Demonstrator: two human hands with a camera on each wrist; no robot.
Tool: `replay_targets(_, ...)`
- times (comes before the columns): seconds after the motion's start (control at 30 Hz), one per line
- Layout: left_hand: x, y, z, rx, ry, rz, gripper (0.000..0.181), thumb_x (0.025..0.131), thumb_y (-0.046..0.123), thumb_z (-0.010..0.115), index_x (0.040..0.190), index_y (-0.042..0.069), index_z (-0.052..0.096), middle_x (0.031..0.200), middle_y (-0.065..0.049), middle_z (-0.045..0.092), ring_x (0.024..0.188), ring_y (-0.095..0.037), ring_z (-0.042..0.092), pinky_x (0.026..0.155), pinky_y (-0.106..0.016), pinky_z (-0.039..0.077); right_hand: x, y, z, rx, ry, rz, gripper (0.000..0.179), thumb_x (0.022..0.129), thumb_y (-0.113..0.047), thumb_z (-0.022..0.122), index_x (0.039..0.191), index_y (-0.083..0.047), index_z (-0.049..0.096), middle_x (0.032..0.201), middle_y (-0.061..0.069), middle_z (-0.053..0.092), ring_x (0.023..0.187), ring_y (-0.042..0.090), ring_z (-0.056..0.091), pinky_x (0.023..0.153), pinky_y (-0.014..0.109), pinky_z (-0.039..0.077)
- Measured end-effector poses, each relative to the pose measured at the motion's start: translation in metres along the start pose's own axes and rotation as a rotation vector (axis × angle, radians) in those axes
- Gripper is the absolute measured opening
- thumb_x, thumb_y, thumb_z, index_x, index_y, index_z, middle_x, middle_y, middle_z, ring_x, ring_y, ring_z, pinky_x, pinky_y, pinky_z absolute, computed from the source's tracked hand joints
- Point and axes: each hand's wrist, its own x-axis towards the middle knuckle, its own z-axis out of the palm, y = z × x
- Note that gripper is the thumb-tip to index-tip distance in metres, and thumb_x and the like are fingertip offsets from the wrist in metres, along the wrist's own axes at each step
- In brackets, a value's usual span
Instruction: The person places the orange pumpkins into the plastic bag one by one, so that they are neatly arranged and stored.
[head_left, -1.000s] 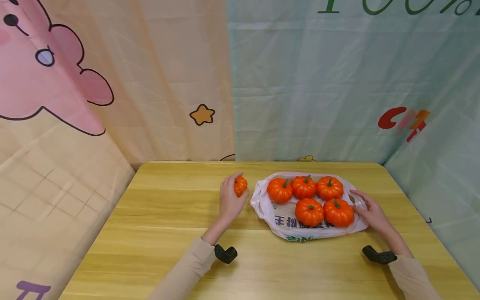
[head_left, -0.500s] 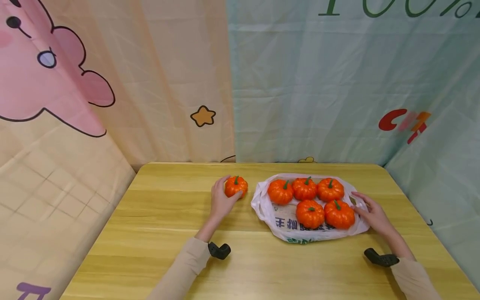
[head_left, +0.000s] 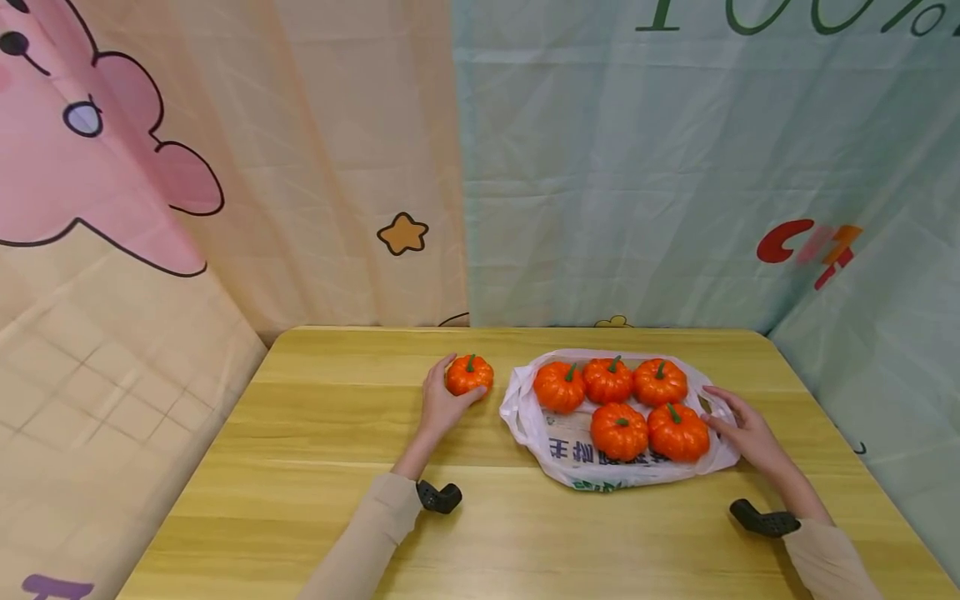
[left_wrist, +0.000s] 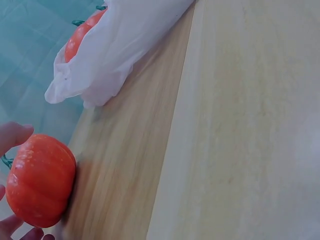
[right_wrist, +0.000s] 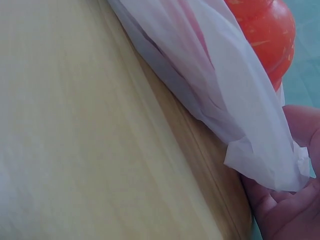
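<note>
Near the far edge of the wooden table, my left hand [head_left: 441, 408] holds a small orange pumpkin [head_left: 470, 375] with a green stem, thumb on one side and fingers on the other. This pumpkin [left_wrist: 42, 180] stands upright on the table in the left wrist view. To its right lies a white plastic bag [head_left: 558, 471] with its mouth spread wide, several more pumpkins [head_left: 618, 432] inside. At the bag's right end my right hand [head_left: 752, 431] pinches the rim; the right wrist view shows the white plastic [right_wrist: 265, 145] between thumb and fingers.
The light wooden table [head_left: 330, 467] ends at a printed fabric curtain [head_left: 600, 183] behind it. More curtain hangs at the left and right sides. Black wrist devices [head_left: 440, 497] sit on both of the person's forearms.
My left hand has shifted slightly left, and the pumpkin in it has turned from tilted to upright with its stem up. The right hand has stayed on the bag's rim.
</note>
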Motion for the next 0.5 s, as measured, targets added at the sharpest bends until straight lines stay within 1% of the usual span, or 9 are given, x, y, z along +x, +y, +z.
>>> replay_targets(0.07,0.0011,-0.0021,0.0002,0.005,-0.009,0.006,0.078,0.074,0.021,0.082,0.141,0.010,0.044,0.145,-0.017,0.041,0.133,-0.039,0.038,0.106,-0.056,0.039,0.0001,0.0005,0.0001,0.001,-0.002,0.001,0.055,0.098,-0.020,0.054,0.142,0.005,0.034,0.152,0.016,0.030,0.122,-0.020,0.022,0.106,0.071,0.012)
replay_targets(0.1,0.0018,-0.0034,0.0001,0.008,-0.017,0.015,0.078,0.074,0.020,0.082,0.141,0.009,0.044,0.144,-0.018,0.042,0.133,-0.039,0.038,0.106,-0.056,0.038,0.0000,0.0006,0.0001,0.001,-0.003,0.003,0.055,0.098,-0.021,0.054,0.143,0.004,0.034,0.152,0.014,0.030,0.125,-0.017,0.022,0.106,0.071,0.012)
replay_targets(0.13,0.0025,-0.0046,0.0000,0.011,-0.024,0.028,0.078,0.074,0.019,0.082,0.140,0.008,0.045,0.143,-0.019,0.043,0.132,-0.040,0.040,0.107,-0.056,0.038,-0.0002,0.0008,0.0000,0.003,-0.003,0.004,0.055,0.098,-0.021,0.054,0.143,0.004,0.034,0.152,0.012,0.031,0.125,-0.018,0.022,0.107,0.071,0.011)
replay_targets(0.2,0.0041,-0.0068,-0.0009,0.016,-0.043,0.047,0.077,0.074,0.017,0.083,0.140,0.006,0.045,0.142,-0.020,0.044,0.131,-0.039,0.042,0.107,-0.055,0.038,0.0002,0.0011,-0.0001,0.006,-0.009,0.009,0.055,0.098,-0.021,0.054,0.143,0.004,0.034,0.153,0.013,0.029,0.141,0.002,0.021,0.107,0.071,0.011)
replay_targets(0.23,0.0048,-0.0073,-0.0014,0.018,-0.052,0.057,0.076,0.074,0.016,0.083,0.139,0.005,0.045,0.141,-0.020,0.045,0.130,-0.039,0.043,0.107,-0.055,0.038,0.0005,0.0010,-0.0002,0.008,-0.014,0.016,0.055,0.098,-0.021,0.054,0.144,0.003,0.033,0.153,0.020,0.026,0.145,0.016,0.018,0.107,0.071,0.010)
replay_targets(0.3,0.0067,-0.0079,-0.0026,0.032,-0.067,0.074,0.076,0.073,0.014,0.083,0.138,0.003,0.046,0.140,-0.022,0.046,0.129,-0.039,0.045,0.107,-0.054,0.038,0.0011,0.0009,-0.0003,0.009,-0.020,0.021,0.056,0.099,-0.021,0.053,0.144,0.004,0.032,0.152,0.029,0.022,0.143,0.039,0.014,0.107,0.072,0.009)
replay_targets(0.33,0.0075,-0.0076,-0.0033,0.038,-0.072,0.073,0.076,0.073,0.013,0.083,0.138,0.003,0.046,0.139,-0.022,0.047,0.129,-0.039,0.045,0.107,-0.054,0.039,0.0012,0.0009,-0.0002,0.012,-0.021,0.020,0.056,0.099,-0.021,0.053,0.144,0.004,0.032,0.152,0.031,0.021,0.141,0.043,0.013,0.107,0.072,0.008)
replay_targets(0.43,0.0091,-0.0057,-0.0047,0.049,-0.087,0.057,0.076,0.072,0.013,0.084,0.137,0.002,0.046,0.139,-0.021,0.047,0.128,-0.038,0.047,0.107,-0.052,0.039,0.0006,0.0012,0.0001,0.009,-0.019,0.016,0.055,0.099,-0.020,0.053,0.144,0.004,0.033,0.152,0.028,0.022,0.145,0.028,0.014,0.108,0.071,0.008)
replay_targets(0.5,0.0099,-0.0050,-0.0051,0.051,-0.092,0.050,0.076,0.072,0.013,0.084,0.137,0.002,0.046,0.138,-0.021,0.048,0.127,-0.038,0.048,0.107,-0.052,0.040,0.0005,0.0010,0.0003,0.006,-0.018,0.010,0.054,0.099,-0.019,0.053,0.143,0.004,0.033,0.152,0.029,0.023,0.145,0.026,0.015,0.107,0.071,0.008)
